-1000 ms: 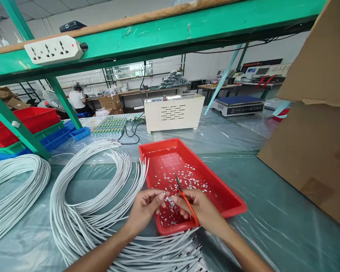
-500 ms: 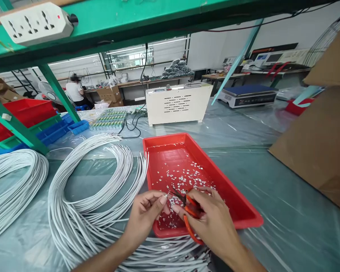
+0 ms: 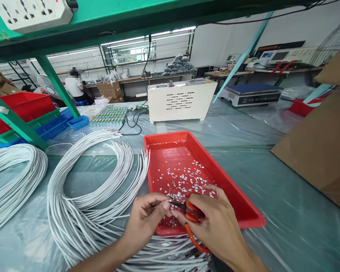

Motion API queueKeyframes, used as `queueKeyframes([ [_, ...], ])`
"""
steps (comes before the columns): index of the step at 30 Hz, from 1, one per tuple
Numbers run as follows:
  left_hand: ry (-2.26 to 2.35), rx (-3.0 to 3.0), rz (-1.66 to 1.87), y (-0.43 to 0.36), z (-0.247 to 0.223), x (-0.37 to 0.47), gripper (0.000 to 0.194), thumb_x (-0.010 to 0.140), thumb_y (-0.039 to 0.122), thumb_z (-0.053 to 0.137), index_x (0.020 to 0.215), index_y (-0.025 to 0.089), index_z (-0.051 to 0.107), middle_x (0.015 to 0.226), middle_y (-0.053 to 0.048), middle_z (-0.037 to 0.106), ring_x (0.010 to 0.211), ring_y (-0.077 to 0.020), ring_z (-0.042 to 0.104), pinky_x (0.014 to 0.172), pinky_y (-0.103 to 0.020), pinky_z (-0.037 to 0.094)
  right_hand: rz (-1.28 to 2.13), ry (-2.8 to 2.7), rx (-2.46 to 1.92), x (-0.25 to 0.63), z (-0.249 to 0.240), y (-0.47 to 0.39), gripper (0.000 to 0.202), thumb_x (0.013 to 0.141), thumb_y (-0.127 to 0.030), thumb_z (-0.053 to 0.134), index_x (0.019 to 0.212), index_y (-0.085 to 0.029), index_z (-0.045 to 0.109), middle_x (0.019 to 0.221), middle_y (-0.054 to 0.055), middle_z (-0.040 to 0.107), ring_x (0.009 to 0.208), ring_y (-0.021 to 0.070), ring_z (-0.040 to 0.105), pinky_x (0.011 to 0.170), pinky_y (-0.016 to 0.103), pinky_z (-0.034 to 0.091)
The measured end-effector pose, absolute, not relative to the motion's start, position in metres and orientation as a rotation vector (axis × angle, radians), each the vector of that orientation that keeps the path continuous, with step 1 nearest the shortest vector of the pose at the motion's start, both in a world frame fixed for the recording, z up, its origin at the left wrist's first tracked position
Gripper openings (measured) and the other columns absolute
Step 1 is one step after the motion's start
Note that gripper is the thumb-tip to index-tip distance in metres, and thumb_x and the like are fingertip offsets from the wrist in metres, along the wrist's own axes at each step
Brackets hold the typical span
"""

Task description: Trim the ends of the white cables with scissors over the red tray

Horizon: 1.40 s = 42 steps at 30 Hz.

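My right hand [image 3: 215, 223] grips orange-handled cutters [image 3: 191, 217], their dark jaws pointing left toward my left fingertips. My left hand [image 3: 147, 219] pinches the end of a thin white cable between thumb and forefinger, right at the jaws. Both hands hover over the near end of a red tray [image 3: 238, 200] strewn with small white insulation scraps [image 3: 184, 177]. A large looped bundle of white cables [image 3: 82, 196] lies to the left and runs under my wrists.
A second white cable coil [image 3: 14, 177] lies far left. A cream box-shaped machine [image 3: 178, 100] stands behind the tray, a scale [image 3: 252, 94] to its right, a cardboard box [image 3: 320, 147] at right. Green shelf posts [image 3: 14, 121], red and blue bins at left. A person sits far back.
The cutters turned from pointing away to pointing left at the cable end and have closed in on my left fingertips. The view tilted slightly downward.
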<state>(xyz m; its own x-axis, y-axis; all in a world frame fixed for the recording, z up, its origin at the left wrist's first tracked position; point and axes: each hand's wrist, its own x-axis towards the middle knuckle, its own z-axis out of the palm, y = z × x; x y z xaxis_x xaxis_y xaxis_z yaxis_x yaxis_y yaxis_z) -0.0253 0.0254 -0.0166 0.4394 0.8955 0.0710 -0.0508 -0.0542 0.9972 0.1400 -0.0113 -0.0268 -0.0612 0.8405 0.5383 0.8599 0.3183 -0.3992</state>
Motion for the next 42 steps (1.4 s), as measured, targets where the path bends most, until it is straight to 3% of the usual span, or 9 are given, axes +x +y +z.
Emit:
queueKeyframes([
  [14,0.806,1.413,0.889,0.026,-0.019,-0.026,0.02,0.079,0.027,0.059,0.07,0.011,0.066,0.058,-0.001,0.06,0.054,-0.0085,0.05,0.051,-0.017,0.039,-0.068,-1.877,-1.48,0.139,-0.026,-0.01,0.035,0.078,-0.037,0.055,0.054,-0.019,0.039,0.045,-0.009,0.04,0.042,0.0075,0.035,0.079,0.031,0.03],
  [24,0.782,1.413,0.973,0.028,-0.019,-0.026,0.006,0.073,0.017,0.065,0.071,0.013,0.068,0.064,-0.004,0.069,0.058,-0.0122,0.06,0.057,-0.02,0.046,-0.043,-1.923,-1.494,0.138,-0.024,-0.014,0.033,0.079,-0.035,0.054,0.054,-0.019,0.04,0.045,-0.008,0.042,0.042,0.008,0.036,0.08,0.031,0.03],
  [32,0.811,1.87,1.223,0.024,-0.019,-0.03,0.007,0.072,0.007,0.064,0.071,0.013,0.068,0.067,-0.007,0.071,0.061,-0.015,0.064,0.059,-0.024,0.05,0.032,-1.919,-1.519,0.135,-0.025,-0.016,0.037,0.08,-0.038,0.052,0.053,-0.019,0.035,0.044,-0.009,0.039,0.042,0.008,0.032,0.077,0.029,0.03],
  [38,0.658,2.504,1.369,0.025,-0.026,-0.038,0.023,0.073,-0.002,0.057,0.089,0.012,0.066,0.079,-0.011,0.071,0.068,-0.017,0.064,0.061,-0.026,0.05,0.084,-1.876,-1.571,0.129,-0.029,-0.016,0.041,0.08,-0.041,0.05,0.051,-0.02,0.03,0.042,-0.009,0.034,0.041,0.008,0.028,0.073,0.028,0.031],
  [42,0.714,2.323,1.248,0.025,-0.021,-0.035,0.019,0.078,0.003,0.053,0.09,0.012,0.066,0.079,-0.01,0.07,0.072,-0.0168,0.063,0.066,-0.026,0.05,-0.036,-1.85,-1.572,0.131,-0.029,-0.014,0.038,0.081,-0.04,0.05,0.052,-0.019,0.036,0.042,-0.008,0.039,0.041,0.0082,0.033,0.076,0.03,0.031],
])
